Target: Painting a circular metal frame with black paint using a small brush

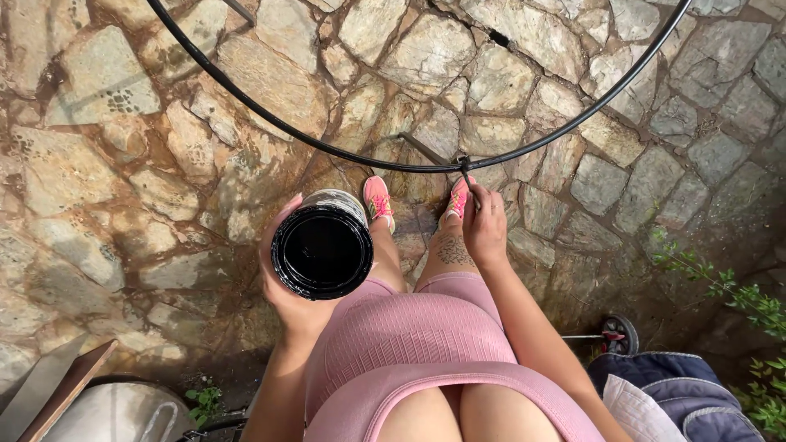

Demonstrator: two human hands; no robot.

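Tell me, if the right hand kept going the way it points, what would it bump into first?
The right hand points forward at the black hoop, its brush tip already about touching it. So probably the hoop first, then stone paving beyond; depth is hard to judge.

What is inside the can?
The can, held by the left hand, is open and filled with glossy black liquid, likely paint. Only its shiny surface shows; the depth and the bottom are hidden. The right hand holds a brush against the black hoop.
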